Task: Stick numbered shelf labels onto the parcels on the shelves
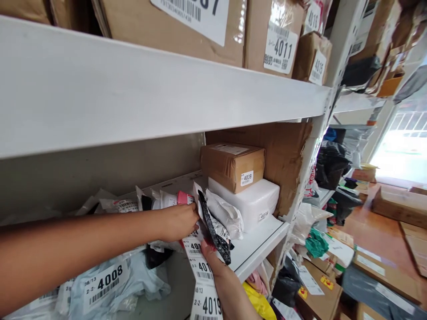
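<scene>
My left hand [182, 221] reaches in from the left with its fingers curled in at the near edge of a standing black-and-white mailer bag [218, 235]. Its fingertips are partly hidden behind the bag. Just below, my right hand [211, 254] is closed on a strip of number labels [204, 278], which hangs down past the wrist and shows 4019 near its lower end. Beside the mailer leans a white plastic parcel [230, 214]. To the left, under my forearm, lies a pale blue parcel [133, 280] with a 4008 label.
A cardboard box [233, 166] marked 4039 rests on a white wrapped box [253, 200] at the right. Overhead runs a white shelf beam [160, 89], with boxes above it. Past the perforated upright [312, 173], more parcels fill shelves and floor.
</scene>
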The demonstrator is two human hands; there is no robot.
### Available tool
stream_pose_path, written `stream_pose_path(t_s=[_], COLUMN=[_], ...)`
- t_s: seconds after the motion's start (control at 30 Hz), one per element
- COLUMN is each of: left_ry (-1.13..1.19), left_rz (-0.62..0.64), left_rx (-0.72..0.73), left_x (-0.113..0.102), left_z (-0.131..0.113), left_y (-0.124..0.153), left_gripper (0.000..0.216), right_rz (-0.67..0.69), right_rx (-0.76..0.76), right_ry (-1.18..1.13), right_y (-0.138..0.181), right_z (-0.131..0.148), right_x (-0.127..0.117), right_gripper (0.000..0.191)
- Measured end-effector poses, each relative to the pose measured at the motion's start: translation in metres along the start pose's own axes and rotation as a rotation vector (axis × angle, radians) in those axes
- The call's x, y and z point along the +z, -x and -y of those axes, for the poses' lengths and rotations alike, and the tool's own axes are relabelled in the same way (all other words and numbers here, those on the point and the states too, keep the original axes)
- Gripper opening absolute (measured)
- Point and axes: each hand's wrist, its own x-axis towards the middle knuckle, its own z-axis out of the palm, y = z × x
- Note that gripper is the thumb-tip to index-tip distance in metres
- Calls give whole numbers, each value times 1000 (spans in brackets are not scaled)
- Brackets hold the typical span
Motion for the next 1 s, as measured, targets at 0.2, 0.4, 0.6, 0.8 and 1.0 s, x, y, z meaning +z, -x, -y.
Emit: stream_pose_path(t_s=[0.2, 0.4, 0.6, 0.8, 1.0], left_ry=[163, -52, -117, 384, 283], left_rz=[-85, -230, -215, -113, -110], left_rx=[-433, -316, 41, 349, 197], left_x=[-19, -31, -25, -27, -32], left_z=[-16, -9, 9, 25, 20], left_y=[5, 6, 4, 8, 6], left_gripper=[47, 31, 10, 21, 22], right_rz=[5, 81, 4, 180, 50], right_rx=[13, -597, -538, -451, -502], right_ry=[159, 569, 409, 347, 379], right_y=[22, 17, 13, 9, -7], right_z=[-10, -16, -8, -10, -52], right_x=[-10, -4, -9, -4, 18], right_gripper=[44, 32, 31, 32, 37])
